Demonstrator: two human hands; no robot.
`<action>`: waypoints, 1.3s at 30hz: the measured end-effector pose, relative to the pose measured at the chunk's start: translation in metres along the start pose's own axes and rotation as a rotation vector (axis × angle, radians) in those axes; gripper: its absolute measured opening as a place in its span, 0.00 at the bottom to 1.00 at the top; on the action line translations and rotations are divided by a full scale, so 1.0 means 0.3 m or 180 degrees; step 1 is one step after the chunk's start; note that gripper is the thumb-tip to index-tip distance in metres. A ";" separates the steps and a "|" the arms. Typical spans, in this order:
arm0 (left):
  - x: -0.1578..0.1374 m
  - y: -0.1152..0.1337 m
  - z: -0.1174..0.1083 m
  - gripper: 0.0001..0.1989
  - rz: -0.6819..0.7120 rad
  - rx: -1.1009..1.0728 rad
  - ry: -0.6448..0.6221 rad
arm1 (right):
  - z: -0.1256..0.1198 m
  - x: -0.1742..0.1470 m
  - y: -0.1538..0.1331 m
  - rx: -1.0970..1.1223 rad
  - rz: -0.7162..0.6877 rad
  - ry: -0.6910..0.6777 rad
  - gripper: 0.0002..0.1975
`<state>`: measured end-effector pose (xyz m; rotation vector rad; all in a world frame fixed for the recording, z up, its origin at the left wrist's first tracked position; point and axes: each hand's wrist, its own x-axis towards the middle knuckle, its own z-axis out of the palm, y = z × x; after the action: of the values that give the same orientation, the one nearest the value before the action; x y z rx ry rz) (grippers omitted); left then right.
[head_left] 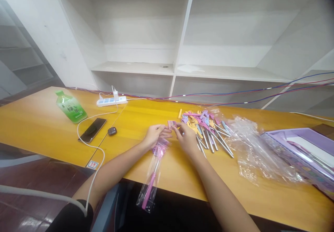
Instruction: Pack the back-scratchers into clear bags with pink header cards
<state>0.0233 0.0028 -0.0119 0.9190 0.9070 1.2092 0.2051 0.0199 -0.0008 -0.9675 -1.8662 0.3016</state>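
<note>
Wht cable [33, 191], bagged scratcher [149, 190], card [171, 124] in RH [188, 138]

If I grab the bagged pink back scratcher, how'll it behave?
The pink back scratcher is likely stiff: straight metallic rod. Its clear bag looks thin and shiny, so probably floppy, slippery. Might tip if pushed outward; the handle end juts past the table edge.
</note>
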 end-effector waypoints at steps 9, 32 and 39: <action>0.035 -0.022 -0.008 0.19 0.0448 0.0169 0.0388 | -0.107 -0.236 -0.146 -0.0263 -0.0772 -0.0356 0.06; 0.022 0.024 -0.035 0.18 0.0360 0.0236 -0.0235 | -0.026 -0.054 -0.036 -0.0586 -0.0199 -0.1290 0.07; 0.015 0.013 -0.039 0.18 0.0673 0.1038 -0.0402 | -0.035 0.027 -0.026 -0.0138 0.0235 -0.1112 0.14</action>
<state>0.0116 0.0087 -0.0127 1.3660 0.9380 1.1841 0.2084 0.0187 0.0140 -1.0671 -2.1618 0.5027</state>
